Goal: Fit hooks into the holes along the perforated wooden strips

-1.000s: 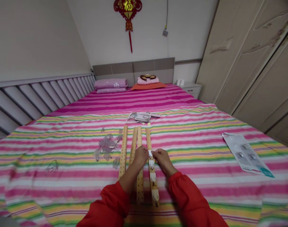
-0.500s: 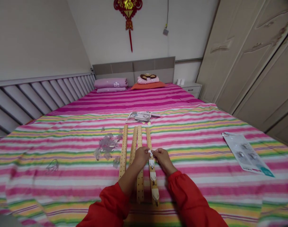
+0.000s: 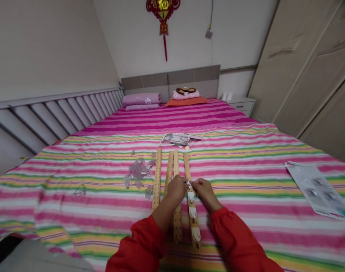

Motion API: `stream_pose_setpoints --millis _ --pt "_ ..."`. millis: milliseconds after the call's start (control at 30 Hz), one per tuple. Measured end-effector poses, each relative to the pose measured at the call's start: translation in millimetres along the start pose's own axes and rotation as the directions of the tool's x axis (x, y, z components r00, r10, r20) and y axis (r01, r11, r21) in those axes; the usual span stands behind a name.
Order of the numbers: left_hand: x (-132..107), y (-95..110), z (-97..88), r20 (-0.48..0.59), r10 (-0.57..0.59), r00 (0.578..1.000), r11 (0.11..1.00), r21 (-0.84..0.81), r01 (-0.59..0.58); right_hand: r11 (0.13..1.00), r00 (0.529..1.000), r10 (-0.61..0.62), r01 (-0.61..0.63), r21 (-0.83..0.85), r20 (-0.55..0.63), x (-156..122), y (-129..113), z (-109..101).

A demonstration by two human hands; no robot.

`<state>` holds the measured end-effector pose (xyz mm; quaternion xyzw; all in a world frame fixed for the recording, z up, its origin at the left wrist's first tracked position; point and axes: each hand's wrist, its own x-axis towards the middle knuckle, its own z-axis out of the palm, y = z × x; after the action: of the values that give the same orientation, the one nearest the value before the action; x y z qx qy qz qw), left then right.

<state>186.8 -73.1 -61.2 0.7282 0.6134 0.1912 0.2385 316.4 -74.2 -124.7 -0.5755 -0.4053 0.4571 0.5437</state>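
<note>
Now both my hands meet over the rightmost perforated wooden strip on the striped bedsheet.

From the left: a pile of clear plastic hooks [image 3: 138, 172] lies near four strips. My left hand [image 3: 176, 187] presses on the middle strips, I judge to keep them from sliding. My right hand [image 3: 204, 190] pinches a small white hook [image 3: 188, 183] with its fingertips, just over the rightmost strip [image 3: 191, 204], which already carries three hooks. This strip's long axis points away from me, toward the headboard. A packaging sheet [image 3: 317, 190] lies well apart at right.

Small white piece [image 3: 188, 183] betw fingers [image 3: 195, 186] too tiny to ID
</note>
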Motion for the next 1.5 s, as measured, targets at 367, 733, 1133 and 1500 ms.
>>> stream_pose_setpoints --millis 367,733,1133,1500 --pt "-1.0 -8.6 5.0 0.006 0.013 1.000 0.984 -0.179 -0.012 1.000 0.998 0.007 -0.006 -0.003 0.056 -5.2 -12.6 -2.9" --pt "1.7 -103.9 -95.3 -0.414 -0.112 0.904 0.972 -0.233 0.014 0.986 0.991 0.100 -0.112 0.127 0.094 -16.8 -26.6 -8.3" --pt "3.3 -135.8 -102.9 -0.418 0.009 0.908 0.980 0.183 0.075 0.985 0.992 0.087 -0.099 0.140 0.086 -15.6 -23.7 -8.1" --pt "3.0 -149.3 -114.6 -0.549 -0.205 0.810 0.916 -0.399 -0.039 0.981 0.993 0.081 -0.094 0.169 0.087 -18.7 -26.5 -8.0"
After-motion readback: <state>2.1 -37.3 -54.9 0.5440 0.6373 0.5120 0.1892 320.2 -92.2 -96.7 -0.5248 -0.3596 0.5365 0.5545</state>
